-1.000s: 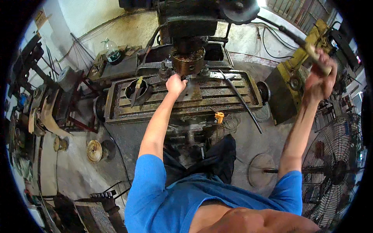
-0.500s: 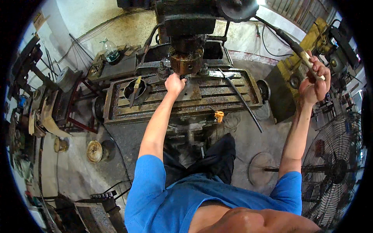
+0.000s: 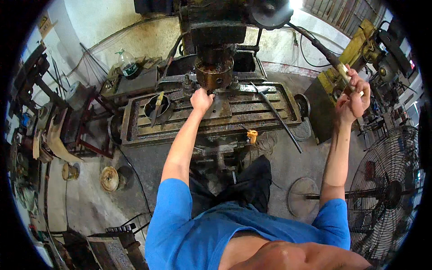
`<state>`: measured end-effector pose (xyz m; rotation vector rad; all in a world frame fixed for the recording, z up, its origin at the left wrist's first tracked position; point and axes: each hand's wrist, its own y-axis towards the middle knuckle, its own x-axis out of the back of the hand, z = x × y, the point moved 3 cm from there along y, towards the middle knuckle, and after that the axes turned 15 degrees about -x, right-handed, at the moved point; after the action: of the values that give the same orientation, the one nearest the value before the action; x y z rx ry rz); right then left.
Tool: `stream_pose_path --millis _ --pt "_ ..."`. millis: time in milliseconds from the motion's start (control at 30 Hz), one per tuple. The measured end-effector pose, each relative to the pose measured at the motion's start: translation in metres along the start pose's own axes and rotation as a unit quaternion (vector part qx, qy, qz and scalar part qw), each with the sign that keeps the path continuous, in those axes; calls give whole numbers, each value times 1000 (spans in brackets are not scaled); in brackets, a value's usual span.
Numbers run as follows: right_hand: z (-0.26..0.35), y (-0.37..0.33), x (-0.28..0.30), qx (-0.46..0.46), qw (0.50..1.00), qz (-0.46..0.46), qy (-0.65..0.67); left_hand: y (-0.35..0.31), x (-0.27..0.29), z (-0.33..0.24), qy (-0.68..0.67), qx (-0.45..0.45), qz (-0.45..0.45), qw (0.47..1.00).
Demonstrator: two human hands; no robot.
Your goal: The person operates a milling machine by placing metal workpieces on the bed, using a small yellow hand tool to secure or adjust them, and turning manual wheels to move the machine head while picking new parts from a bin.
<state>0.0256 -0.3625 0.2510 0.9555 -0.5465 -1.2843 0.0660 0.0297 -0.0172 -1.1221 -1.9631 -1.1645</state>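
My left hand [image 3: 201, 101] is closed, thumb side toward the right, just beneath the round rusty spindle head [image 3: 214, 74] of a machine. Whatever its fingers hold is hidden by the hand. Below it lies the slotted metal machine table [image 3: 254, 108], strewn with chips. Raised at the right, my right hand [image 3: 353, 96] is wrapped round the pale grip of a long dark lever [image 3: 321, 48] that slopes down from the machine's head. A dark bowl [image 3: 166, 109] with a yellow-handled brush [image 3: 158, 105] across it sits on the table, left of my left hand.
A long metal bar [image 3: 281, 118] slants across the table's right end, past its front edge. An orange object [image 3: 252, 136] is at that edge. A big caged fan [image 3: 391, 193] stands at right, its round base [image 3: 302, 197] on the floor. A clear bottle [image 3: 128, 65] stands behind left.
My right hand and the lever's grip have shifted a little leftward and slightly down. My left hand keeps its place under the spindle head. The whole view has moved slightly.
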Motion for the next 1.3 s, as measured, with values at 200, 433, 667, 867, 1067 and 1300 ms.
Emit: stream_pose_path --millis 200,433,667,867,1067,1300 --pt "0 -9 -6 -18 999 -20 46 -10 9 3 -14 -60 -53 997" --pt "-11 -31 0 -37 997 -35 56 -55 59 16 -309 -3 7 951" --pt "-23 -40 4 -46 995 -48 69 -150 156 59 -359 32 31 932" --pt "-46 -51 1 -110 989 -93 22 -328 267 168 -270 204 -116 934" --pt "-110 -56 105 -252 967 -29 1 -545 388 222 -72 411 -230 879" --pt "-97 -45 73 140 972 11 -187 -849 432 175 128 604 -344 708"
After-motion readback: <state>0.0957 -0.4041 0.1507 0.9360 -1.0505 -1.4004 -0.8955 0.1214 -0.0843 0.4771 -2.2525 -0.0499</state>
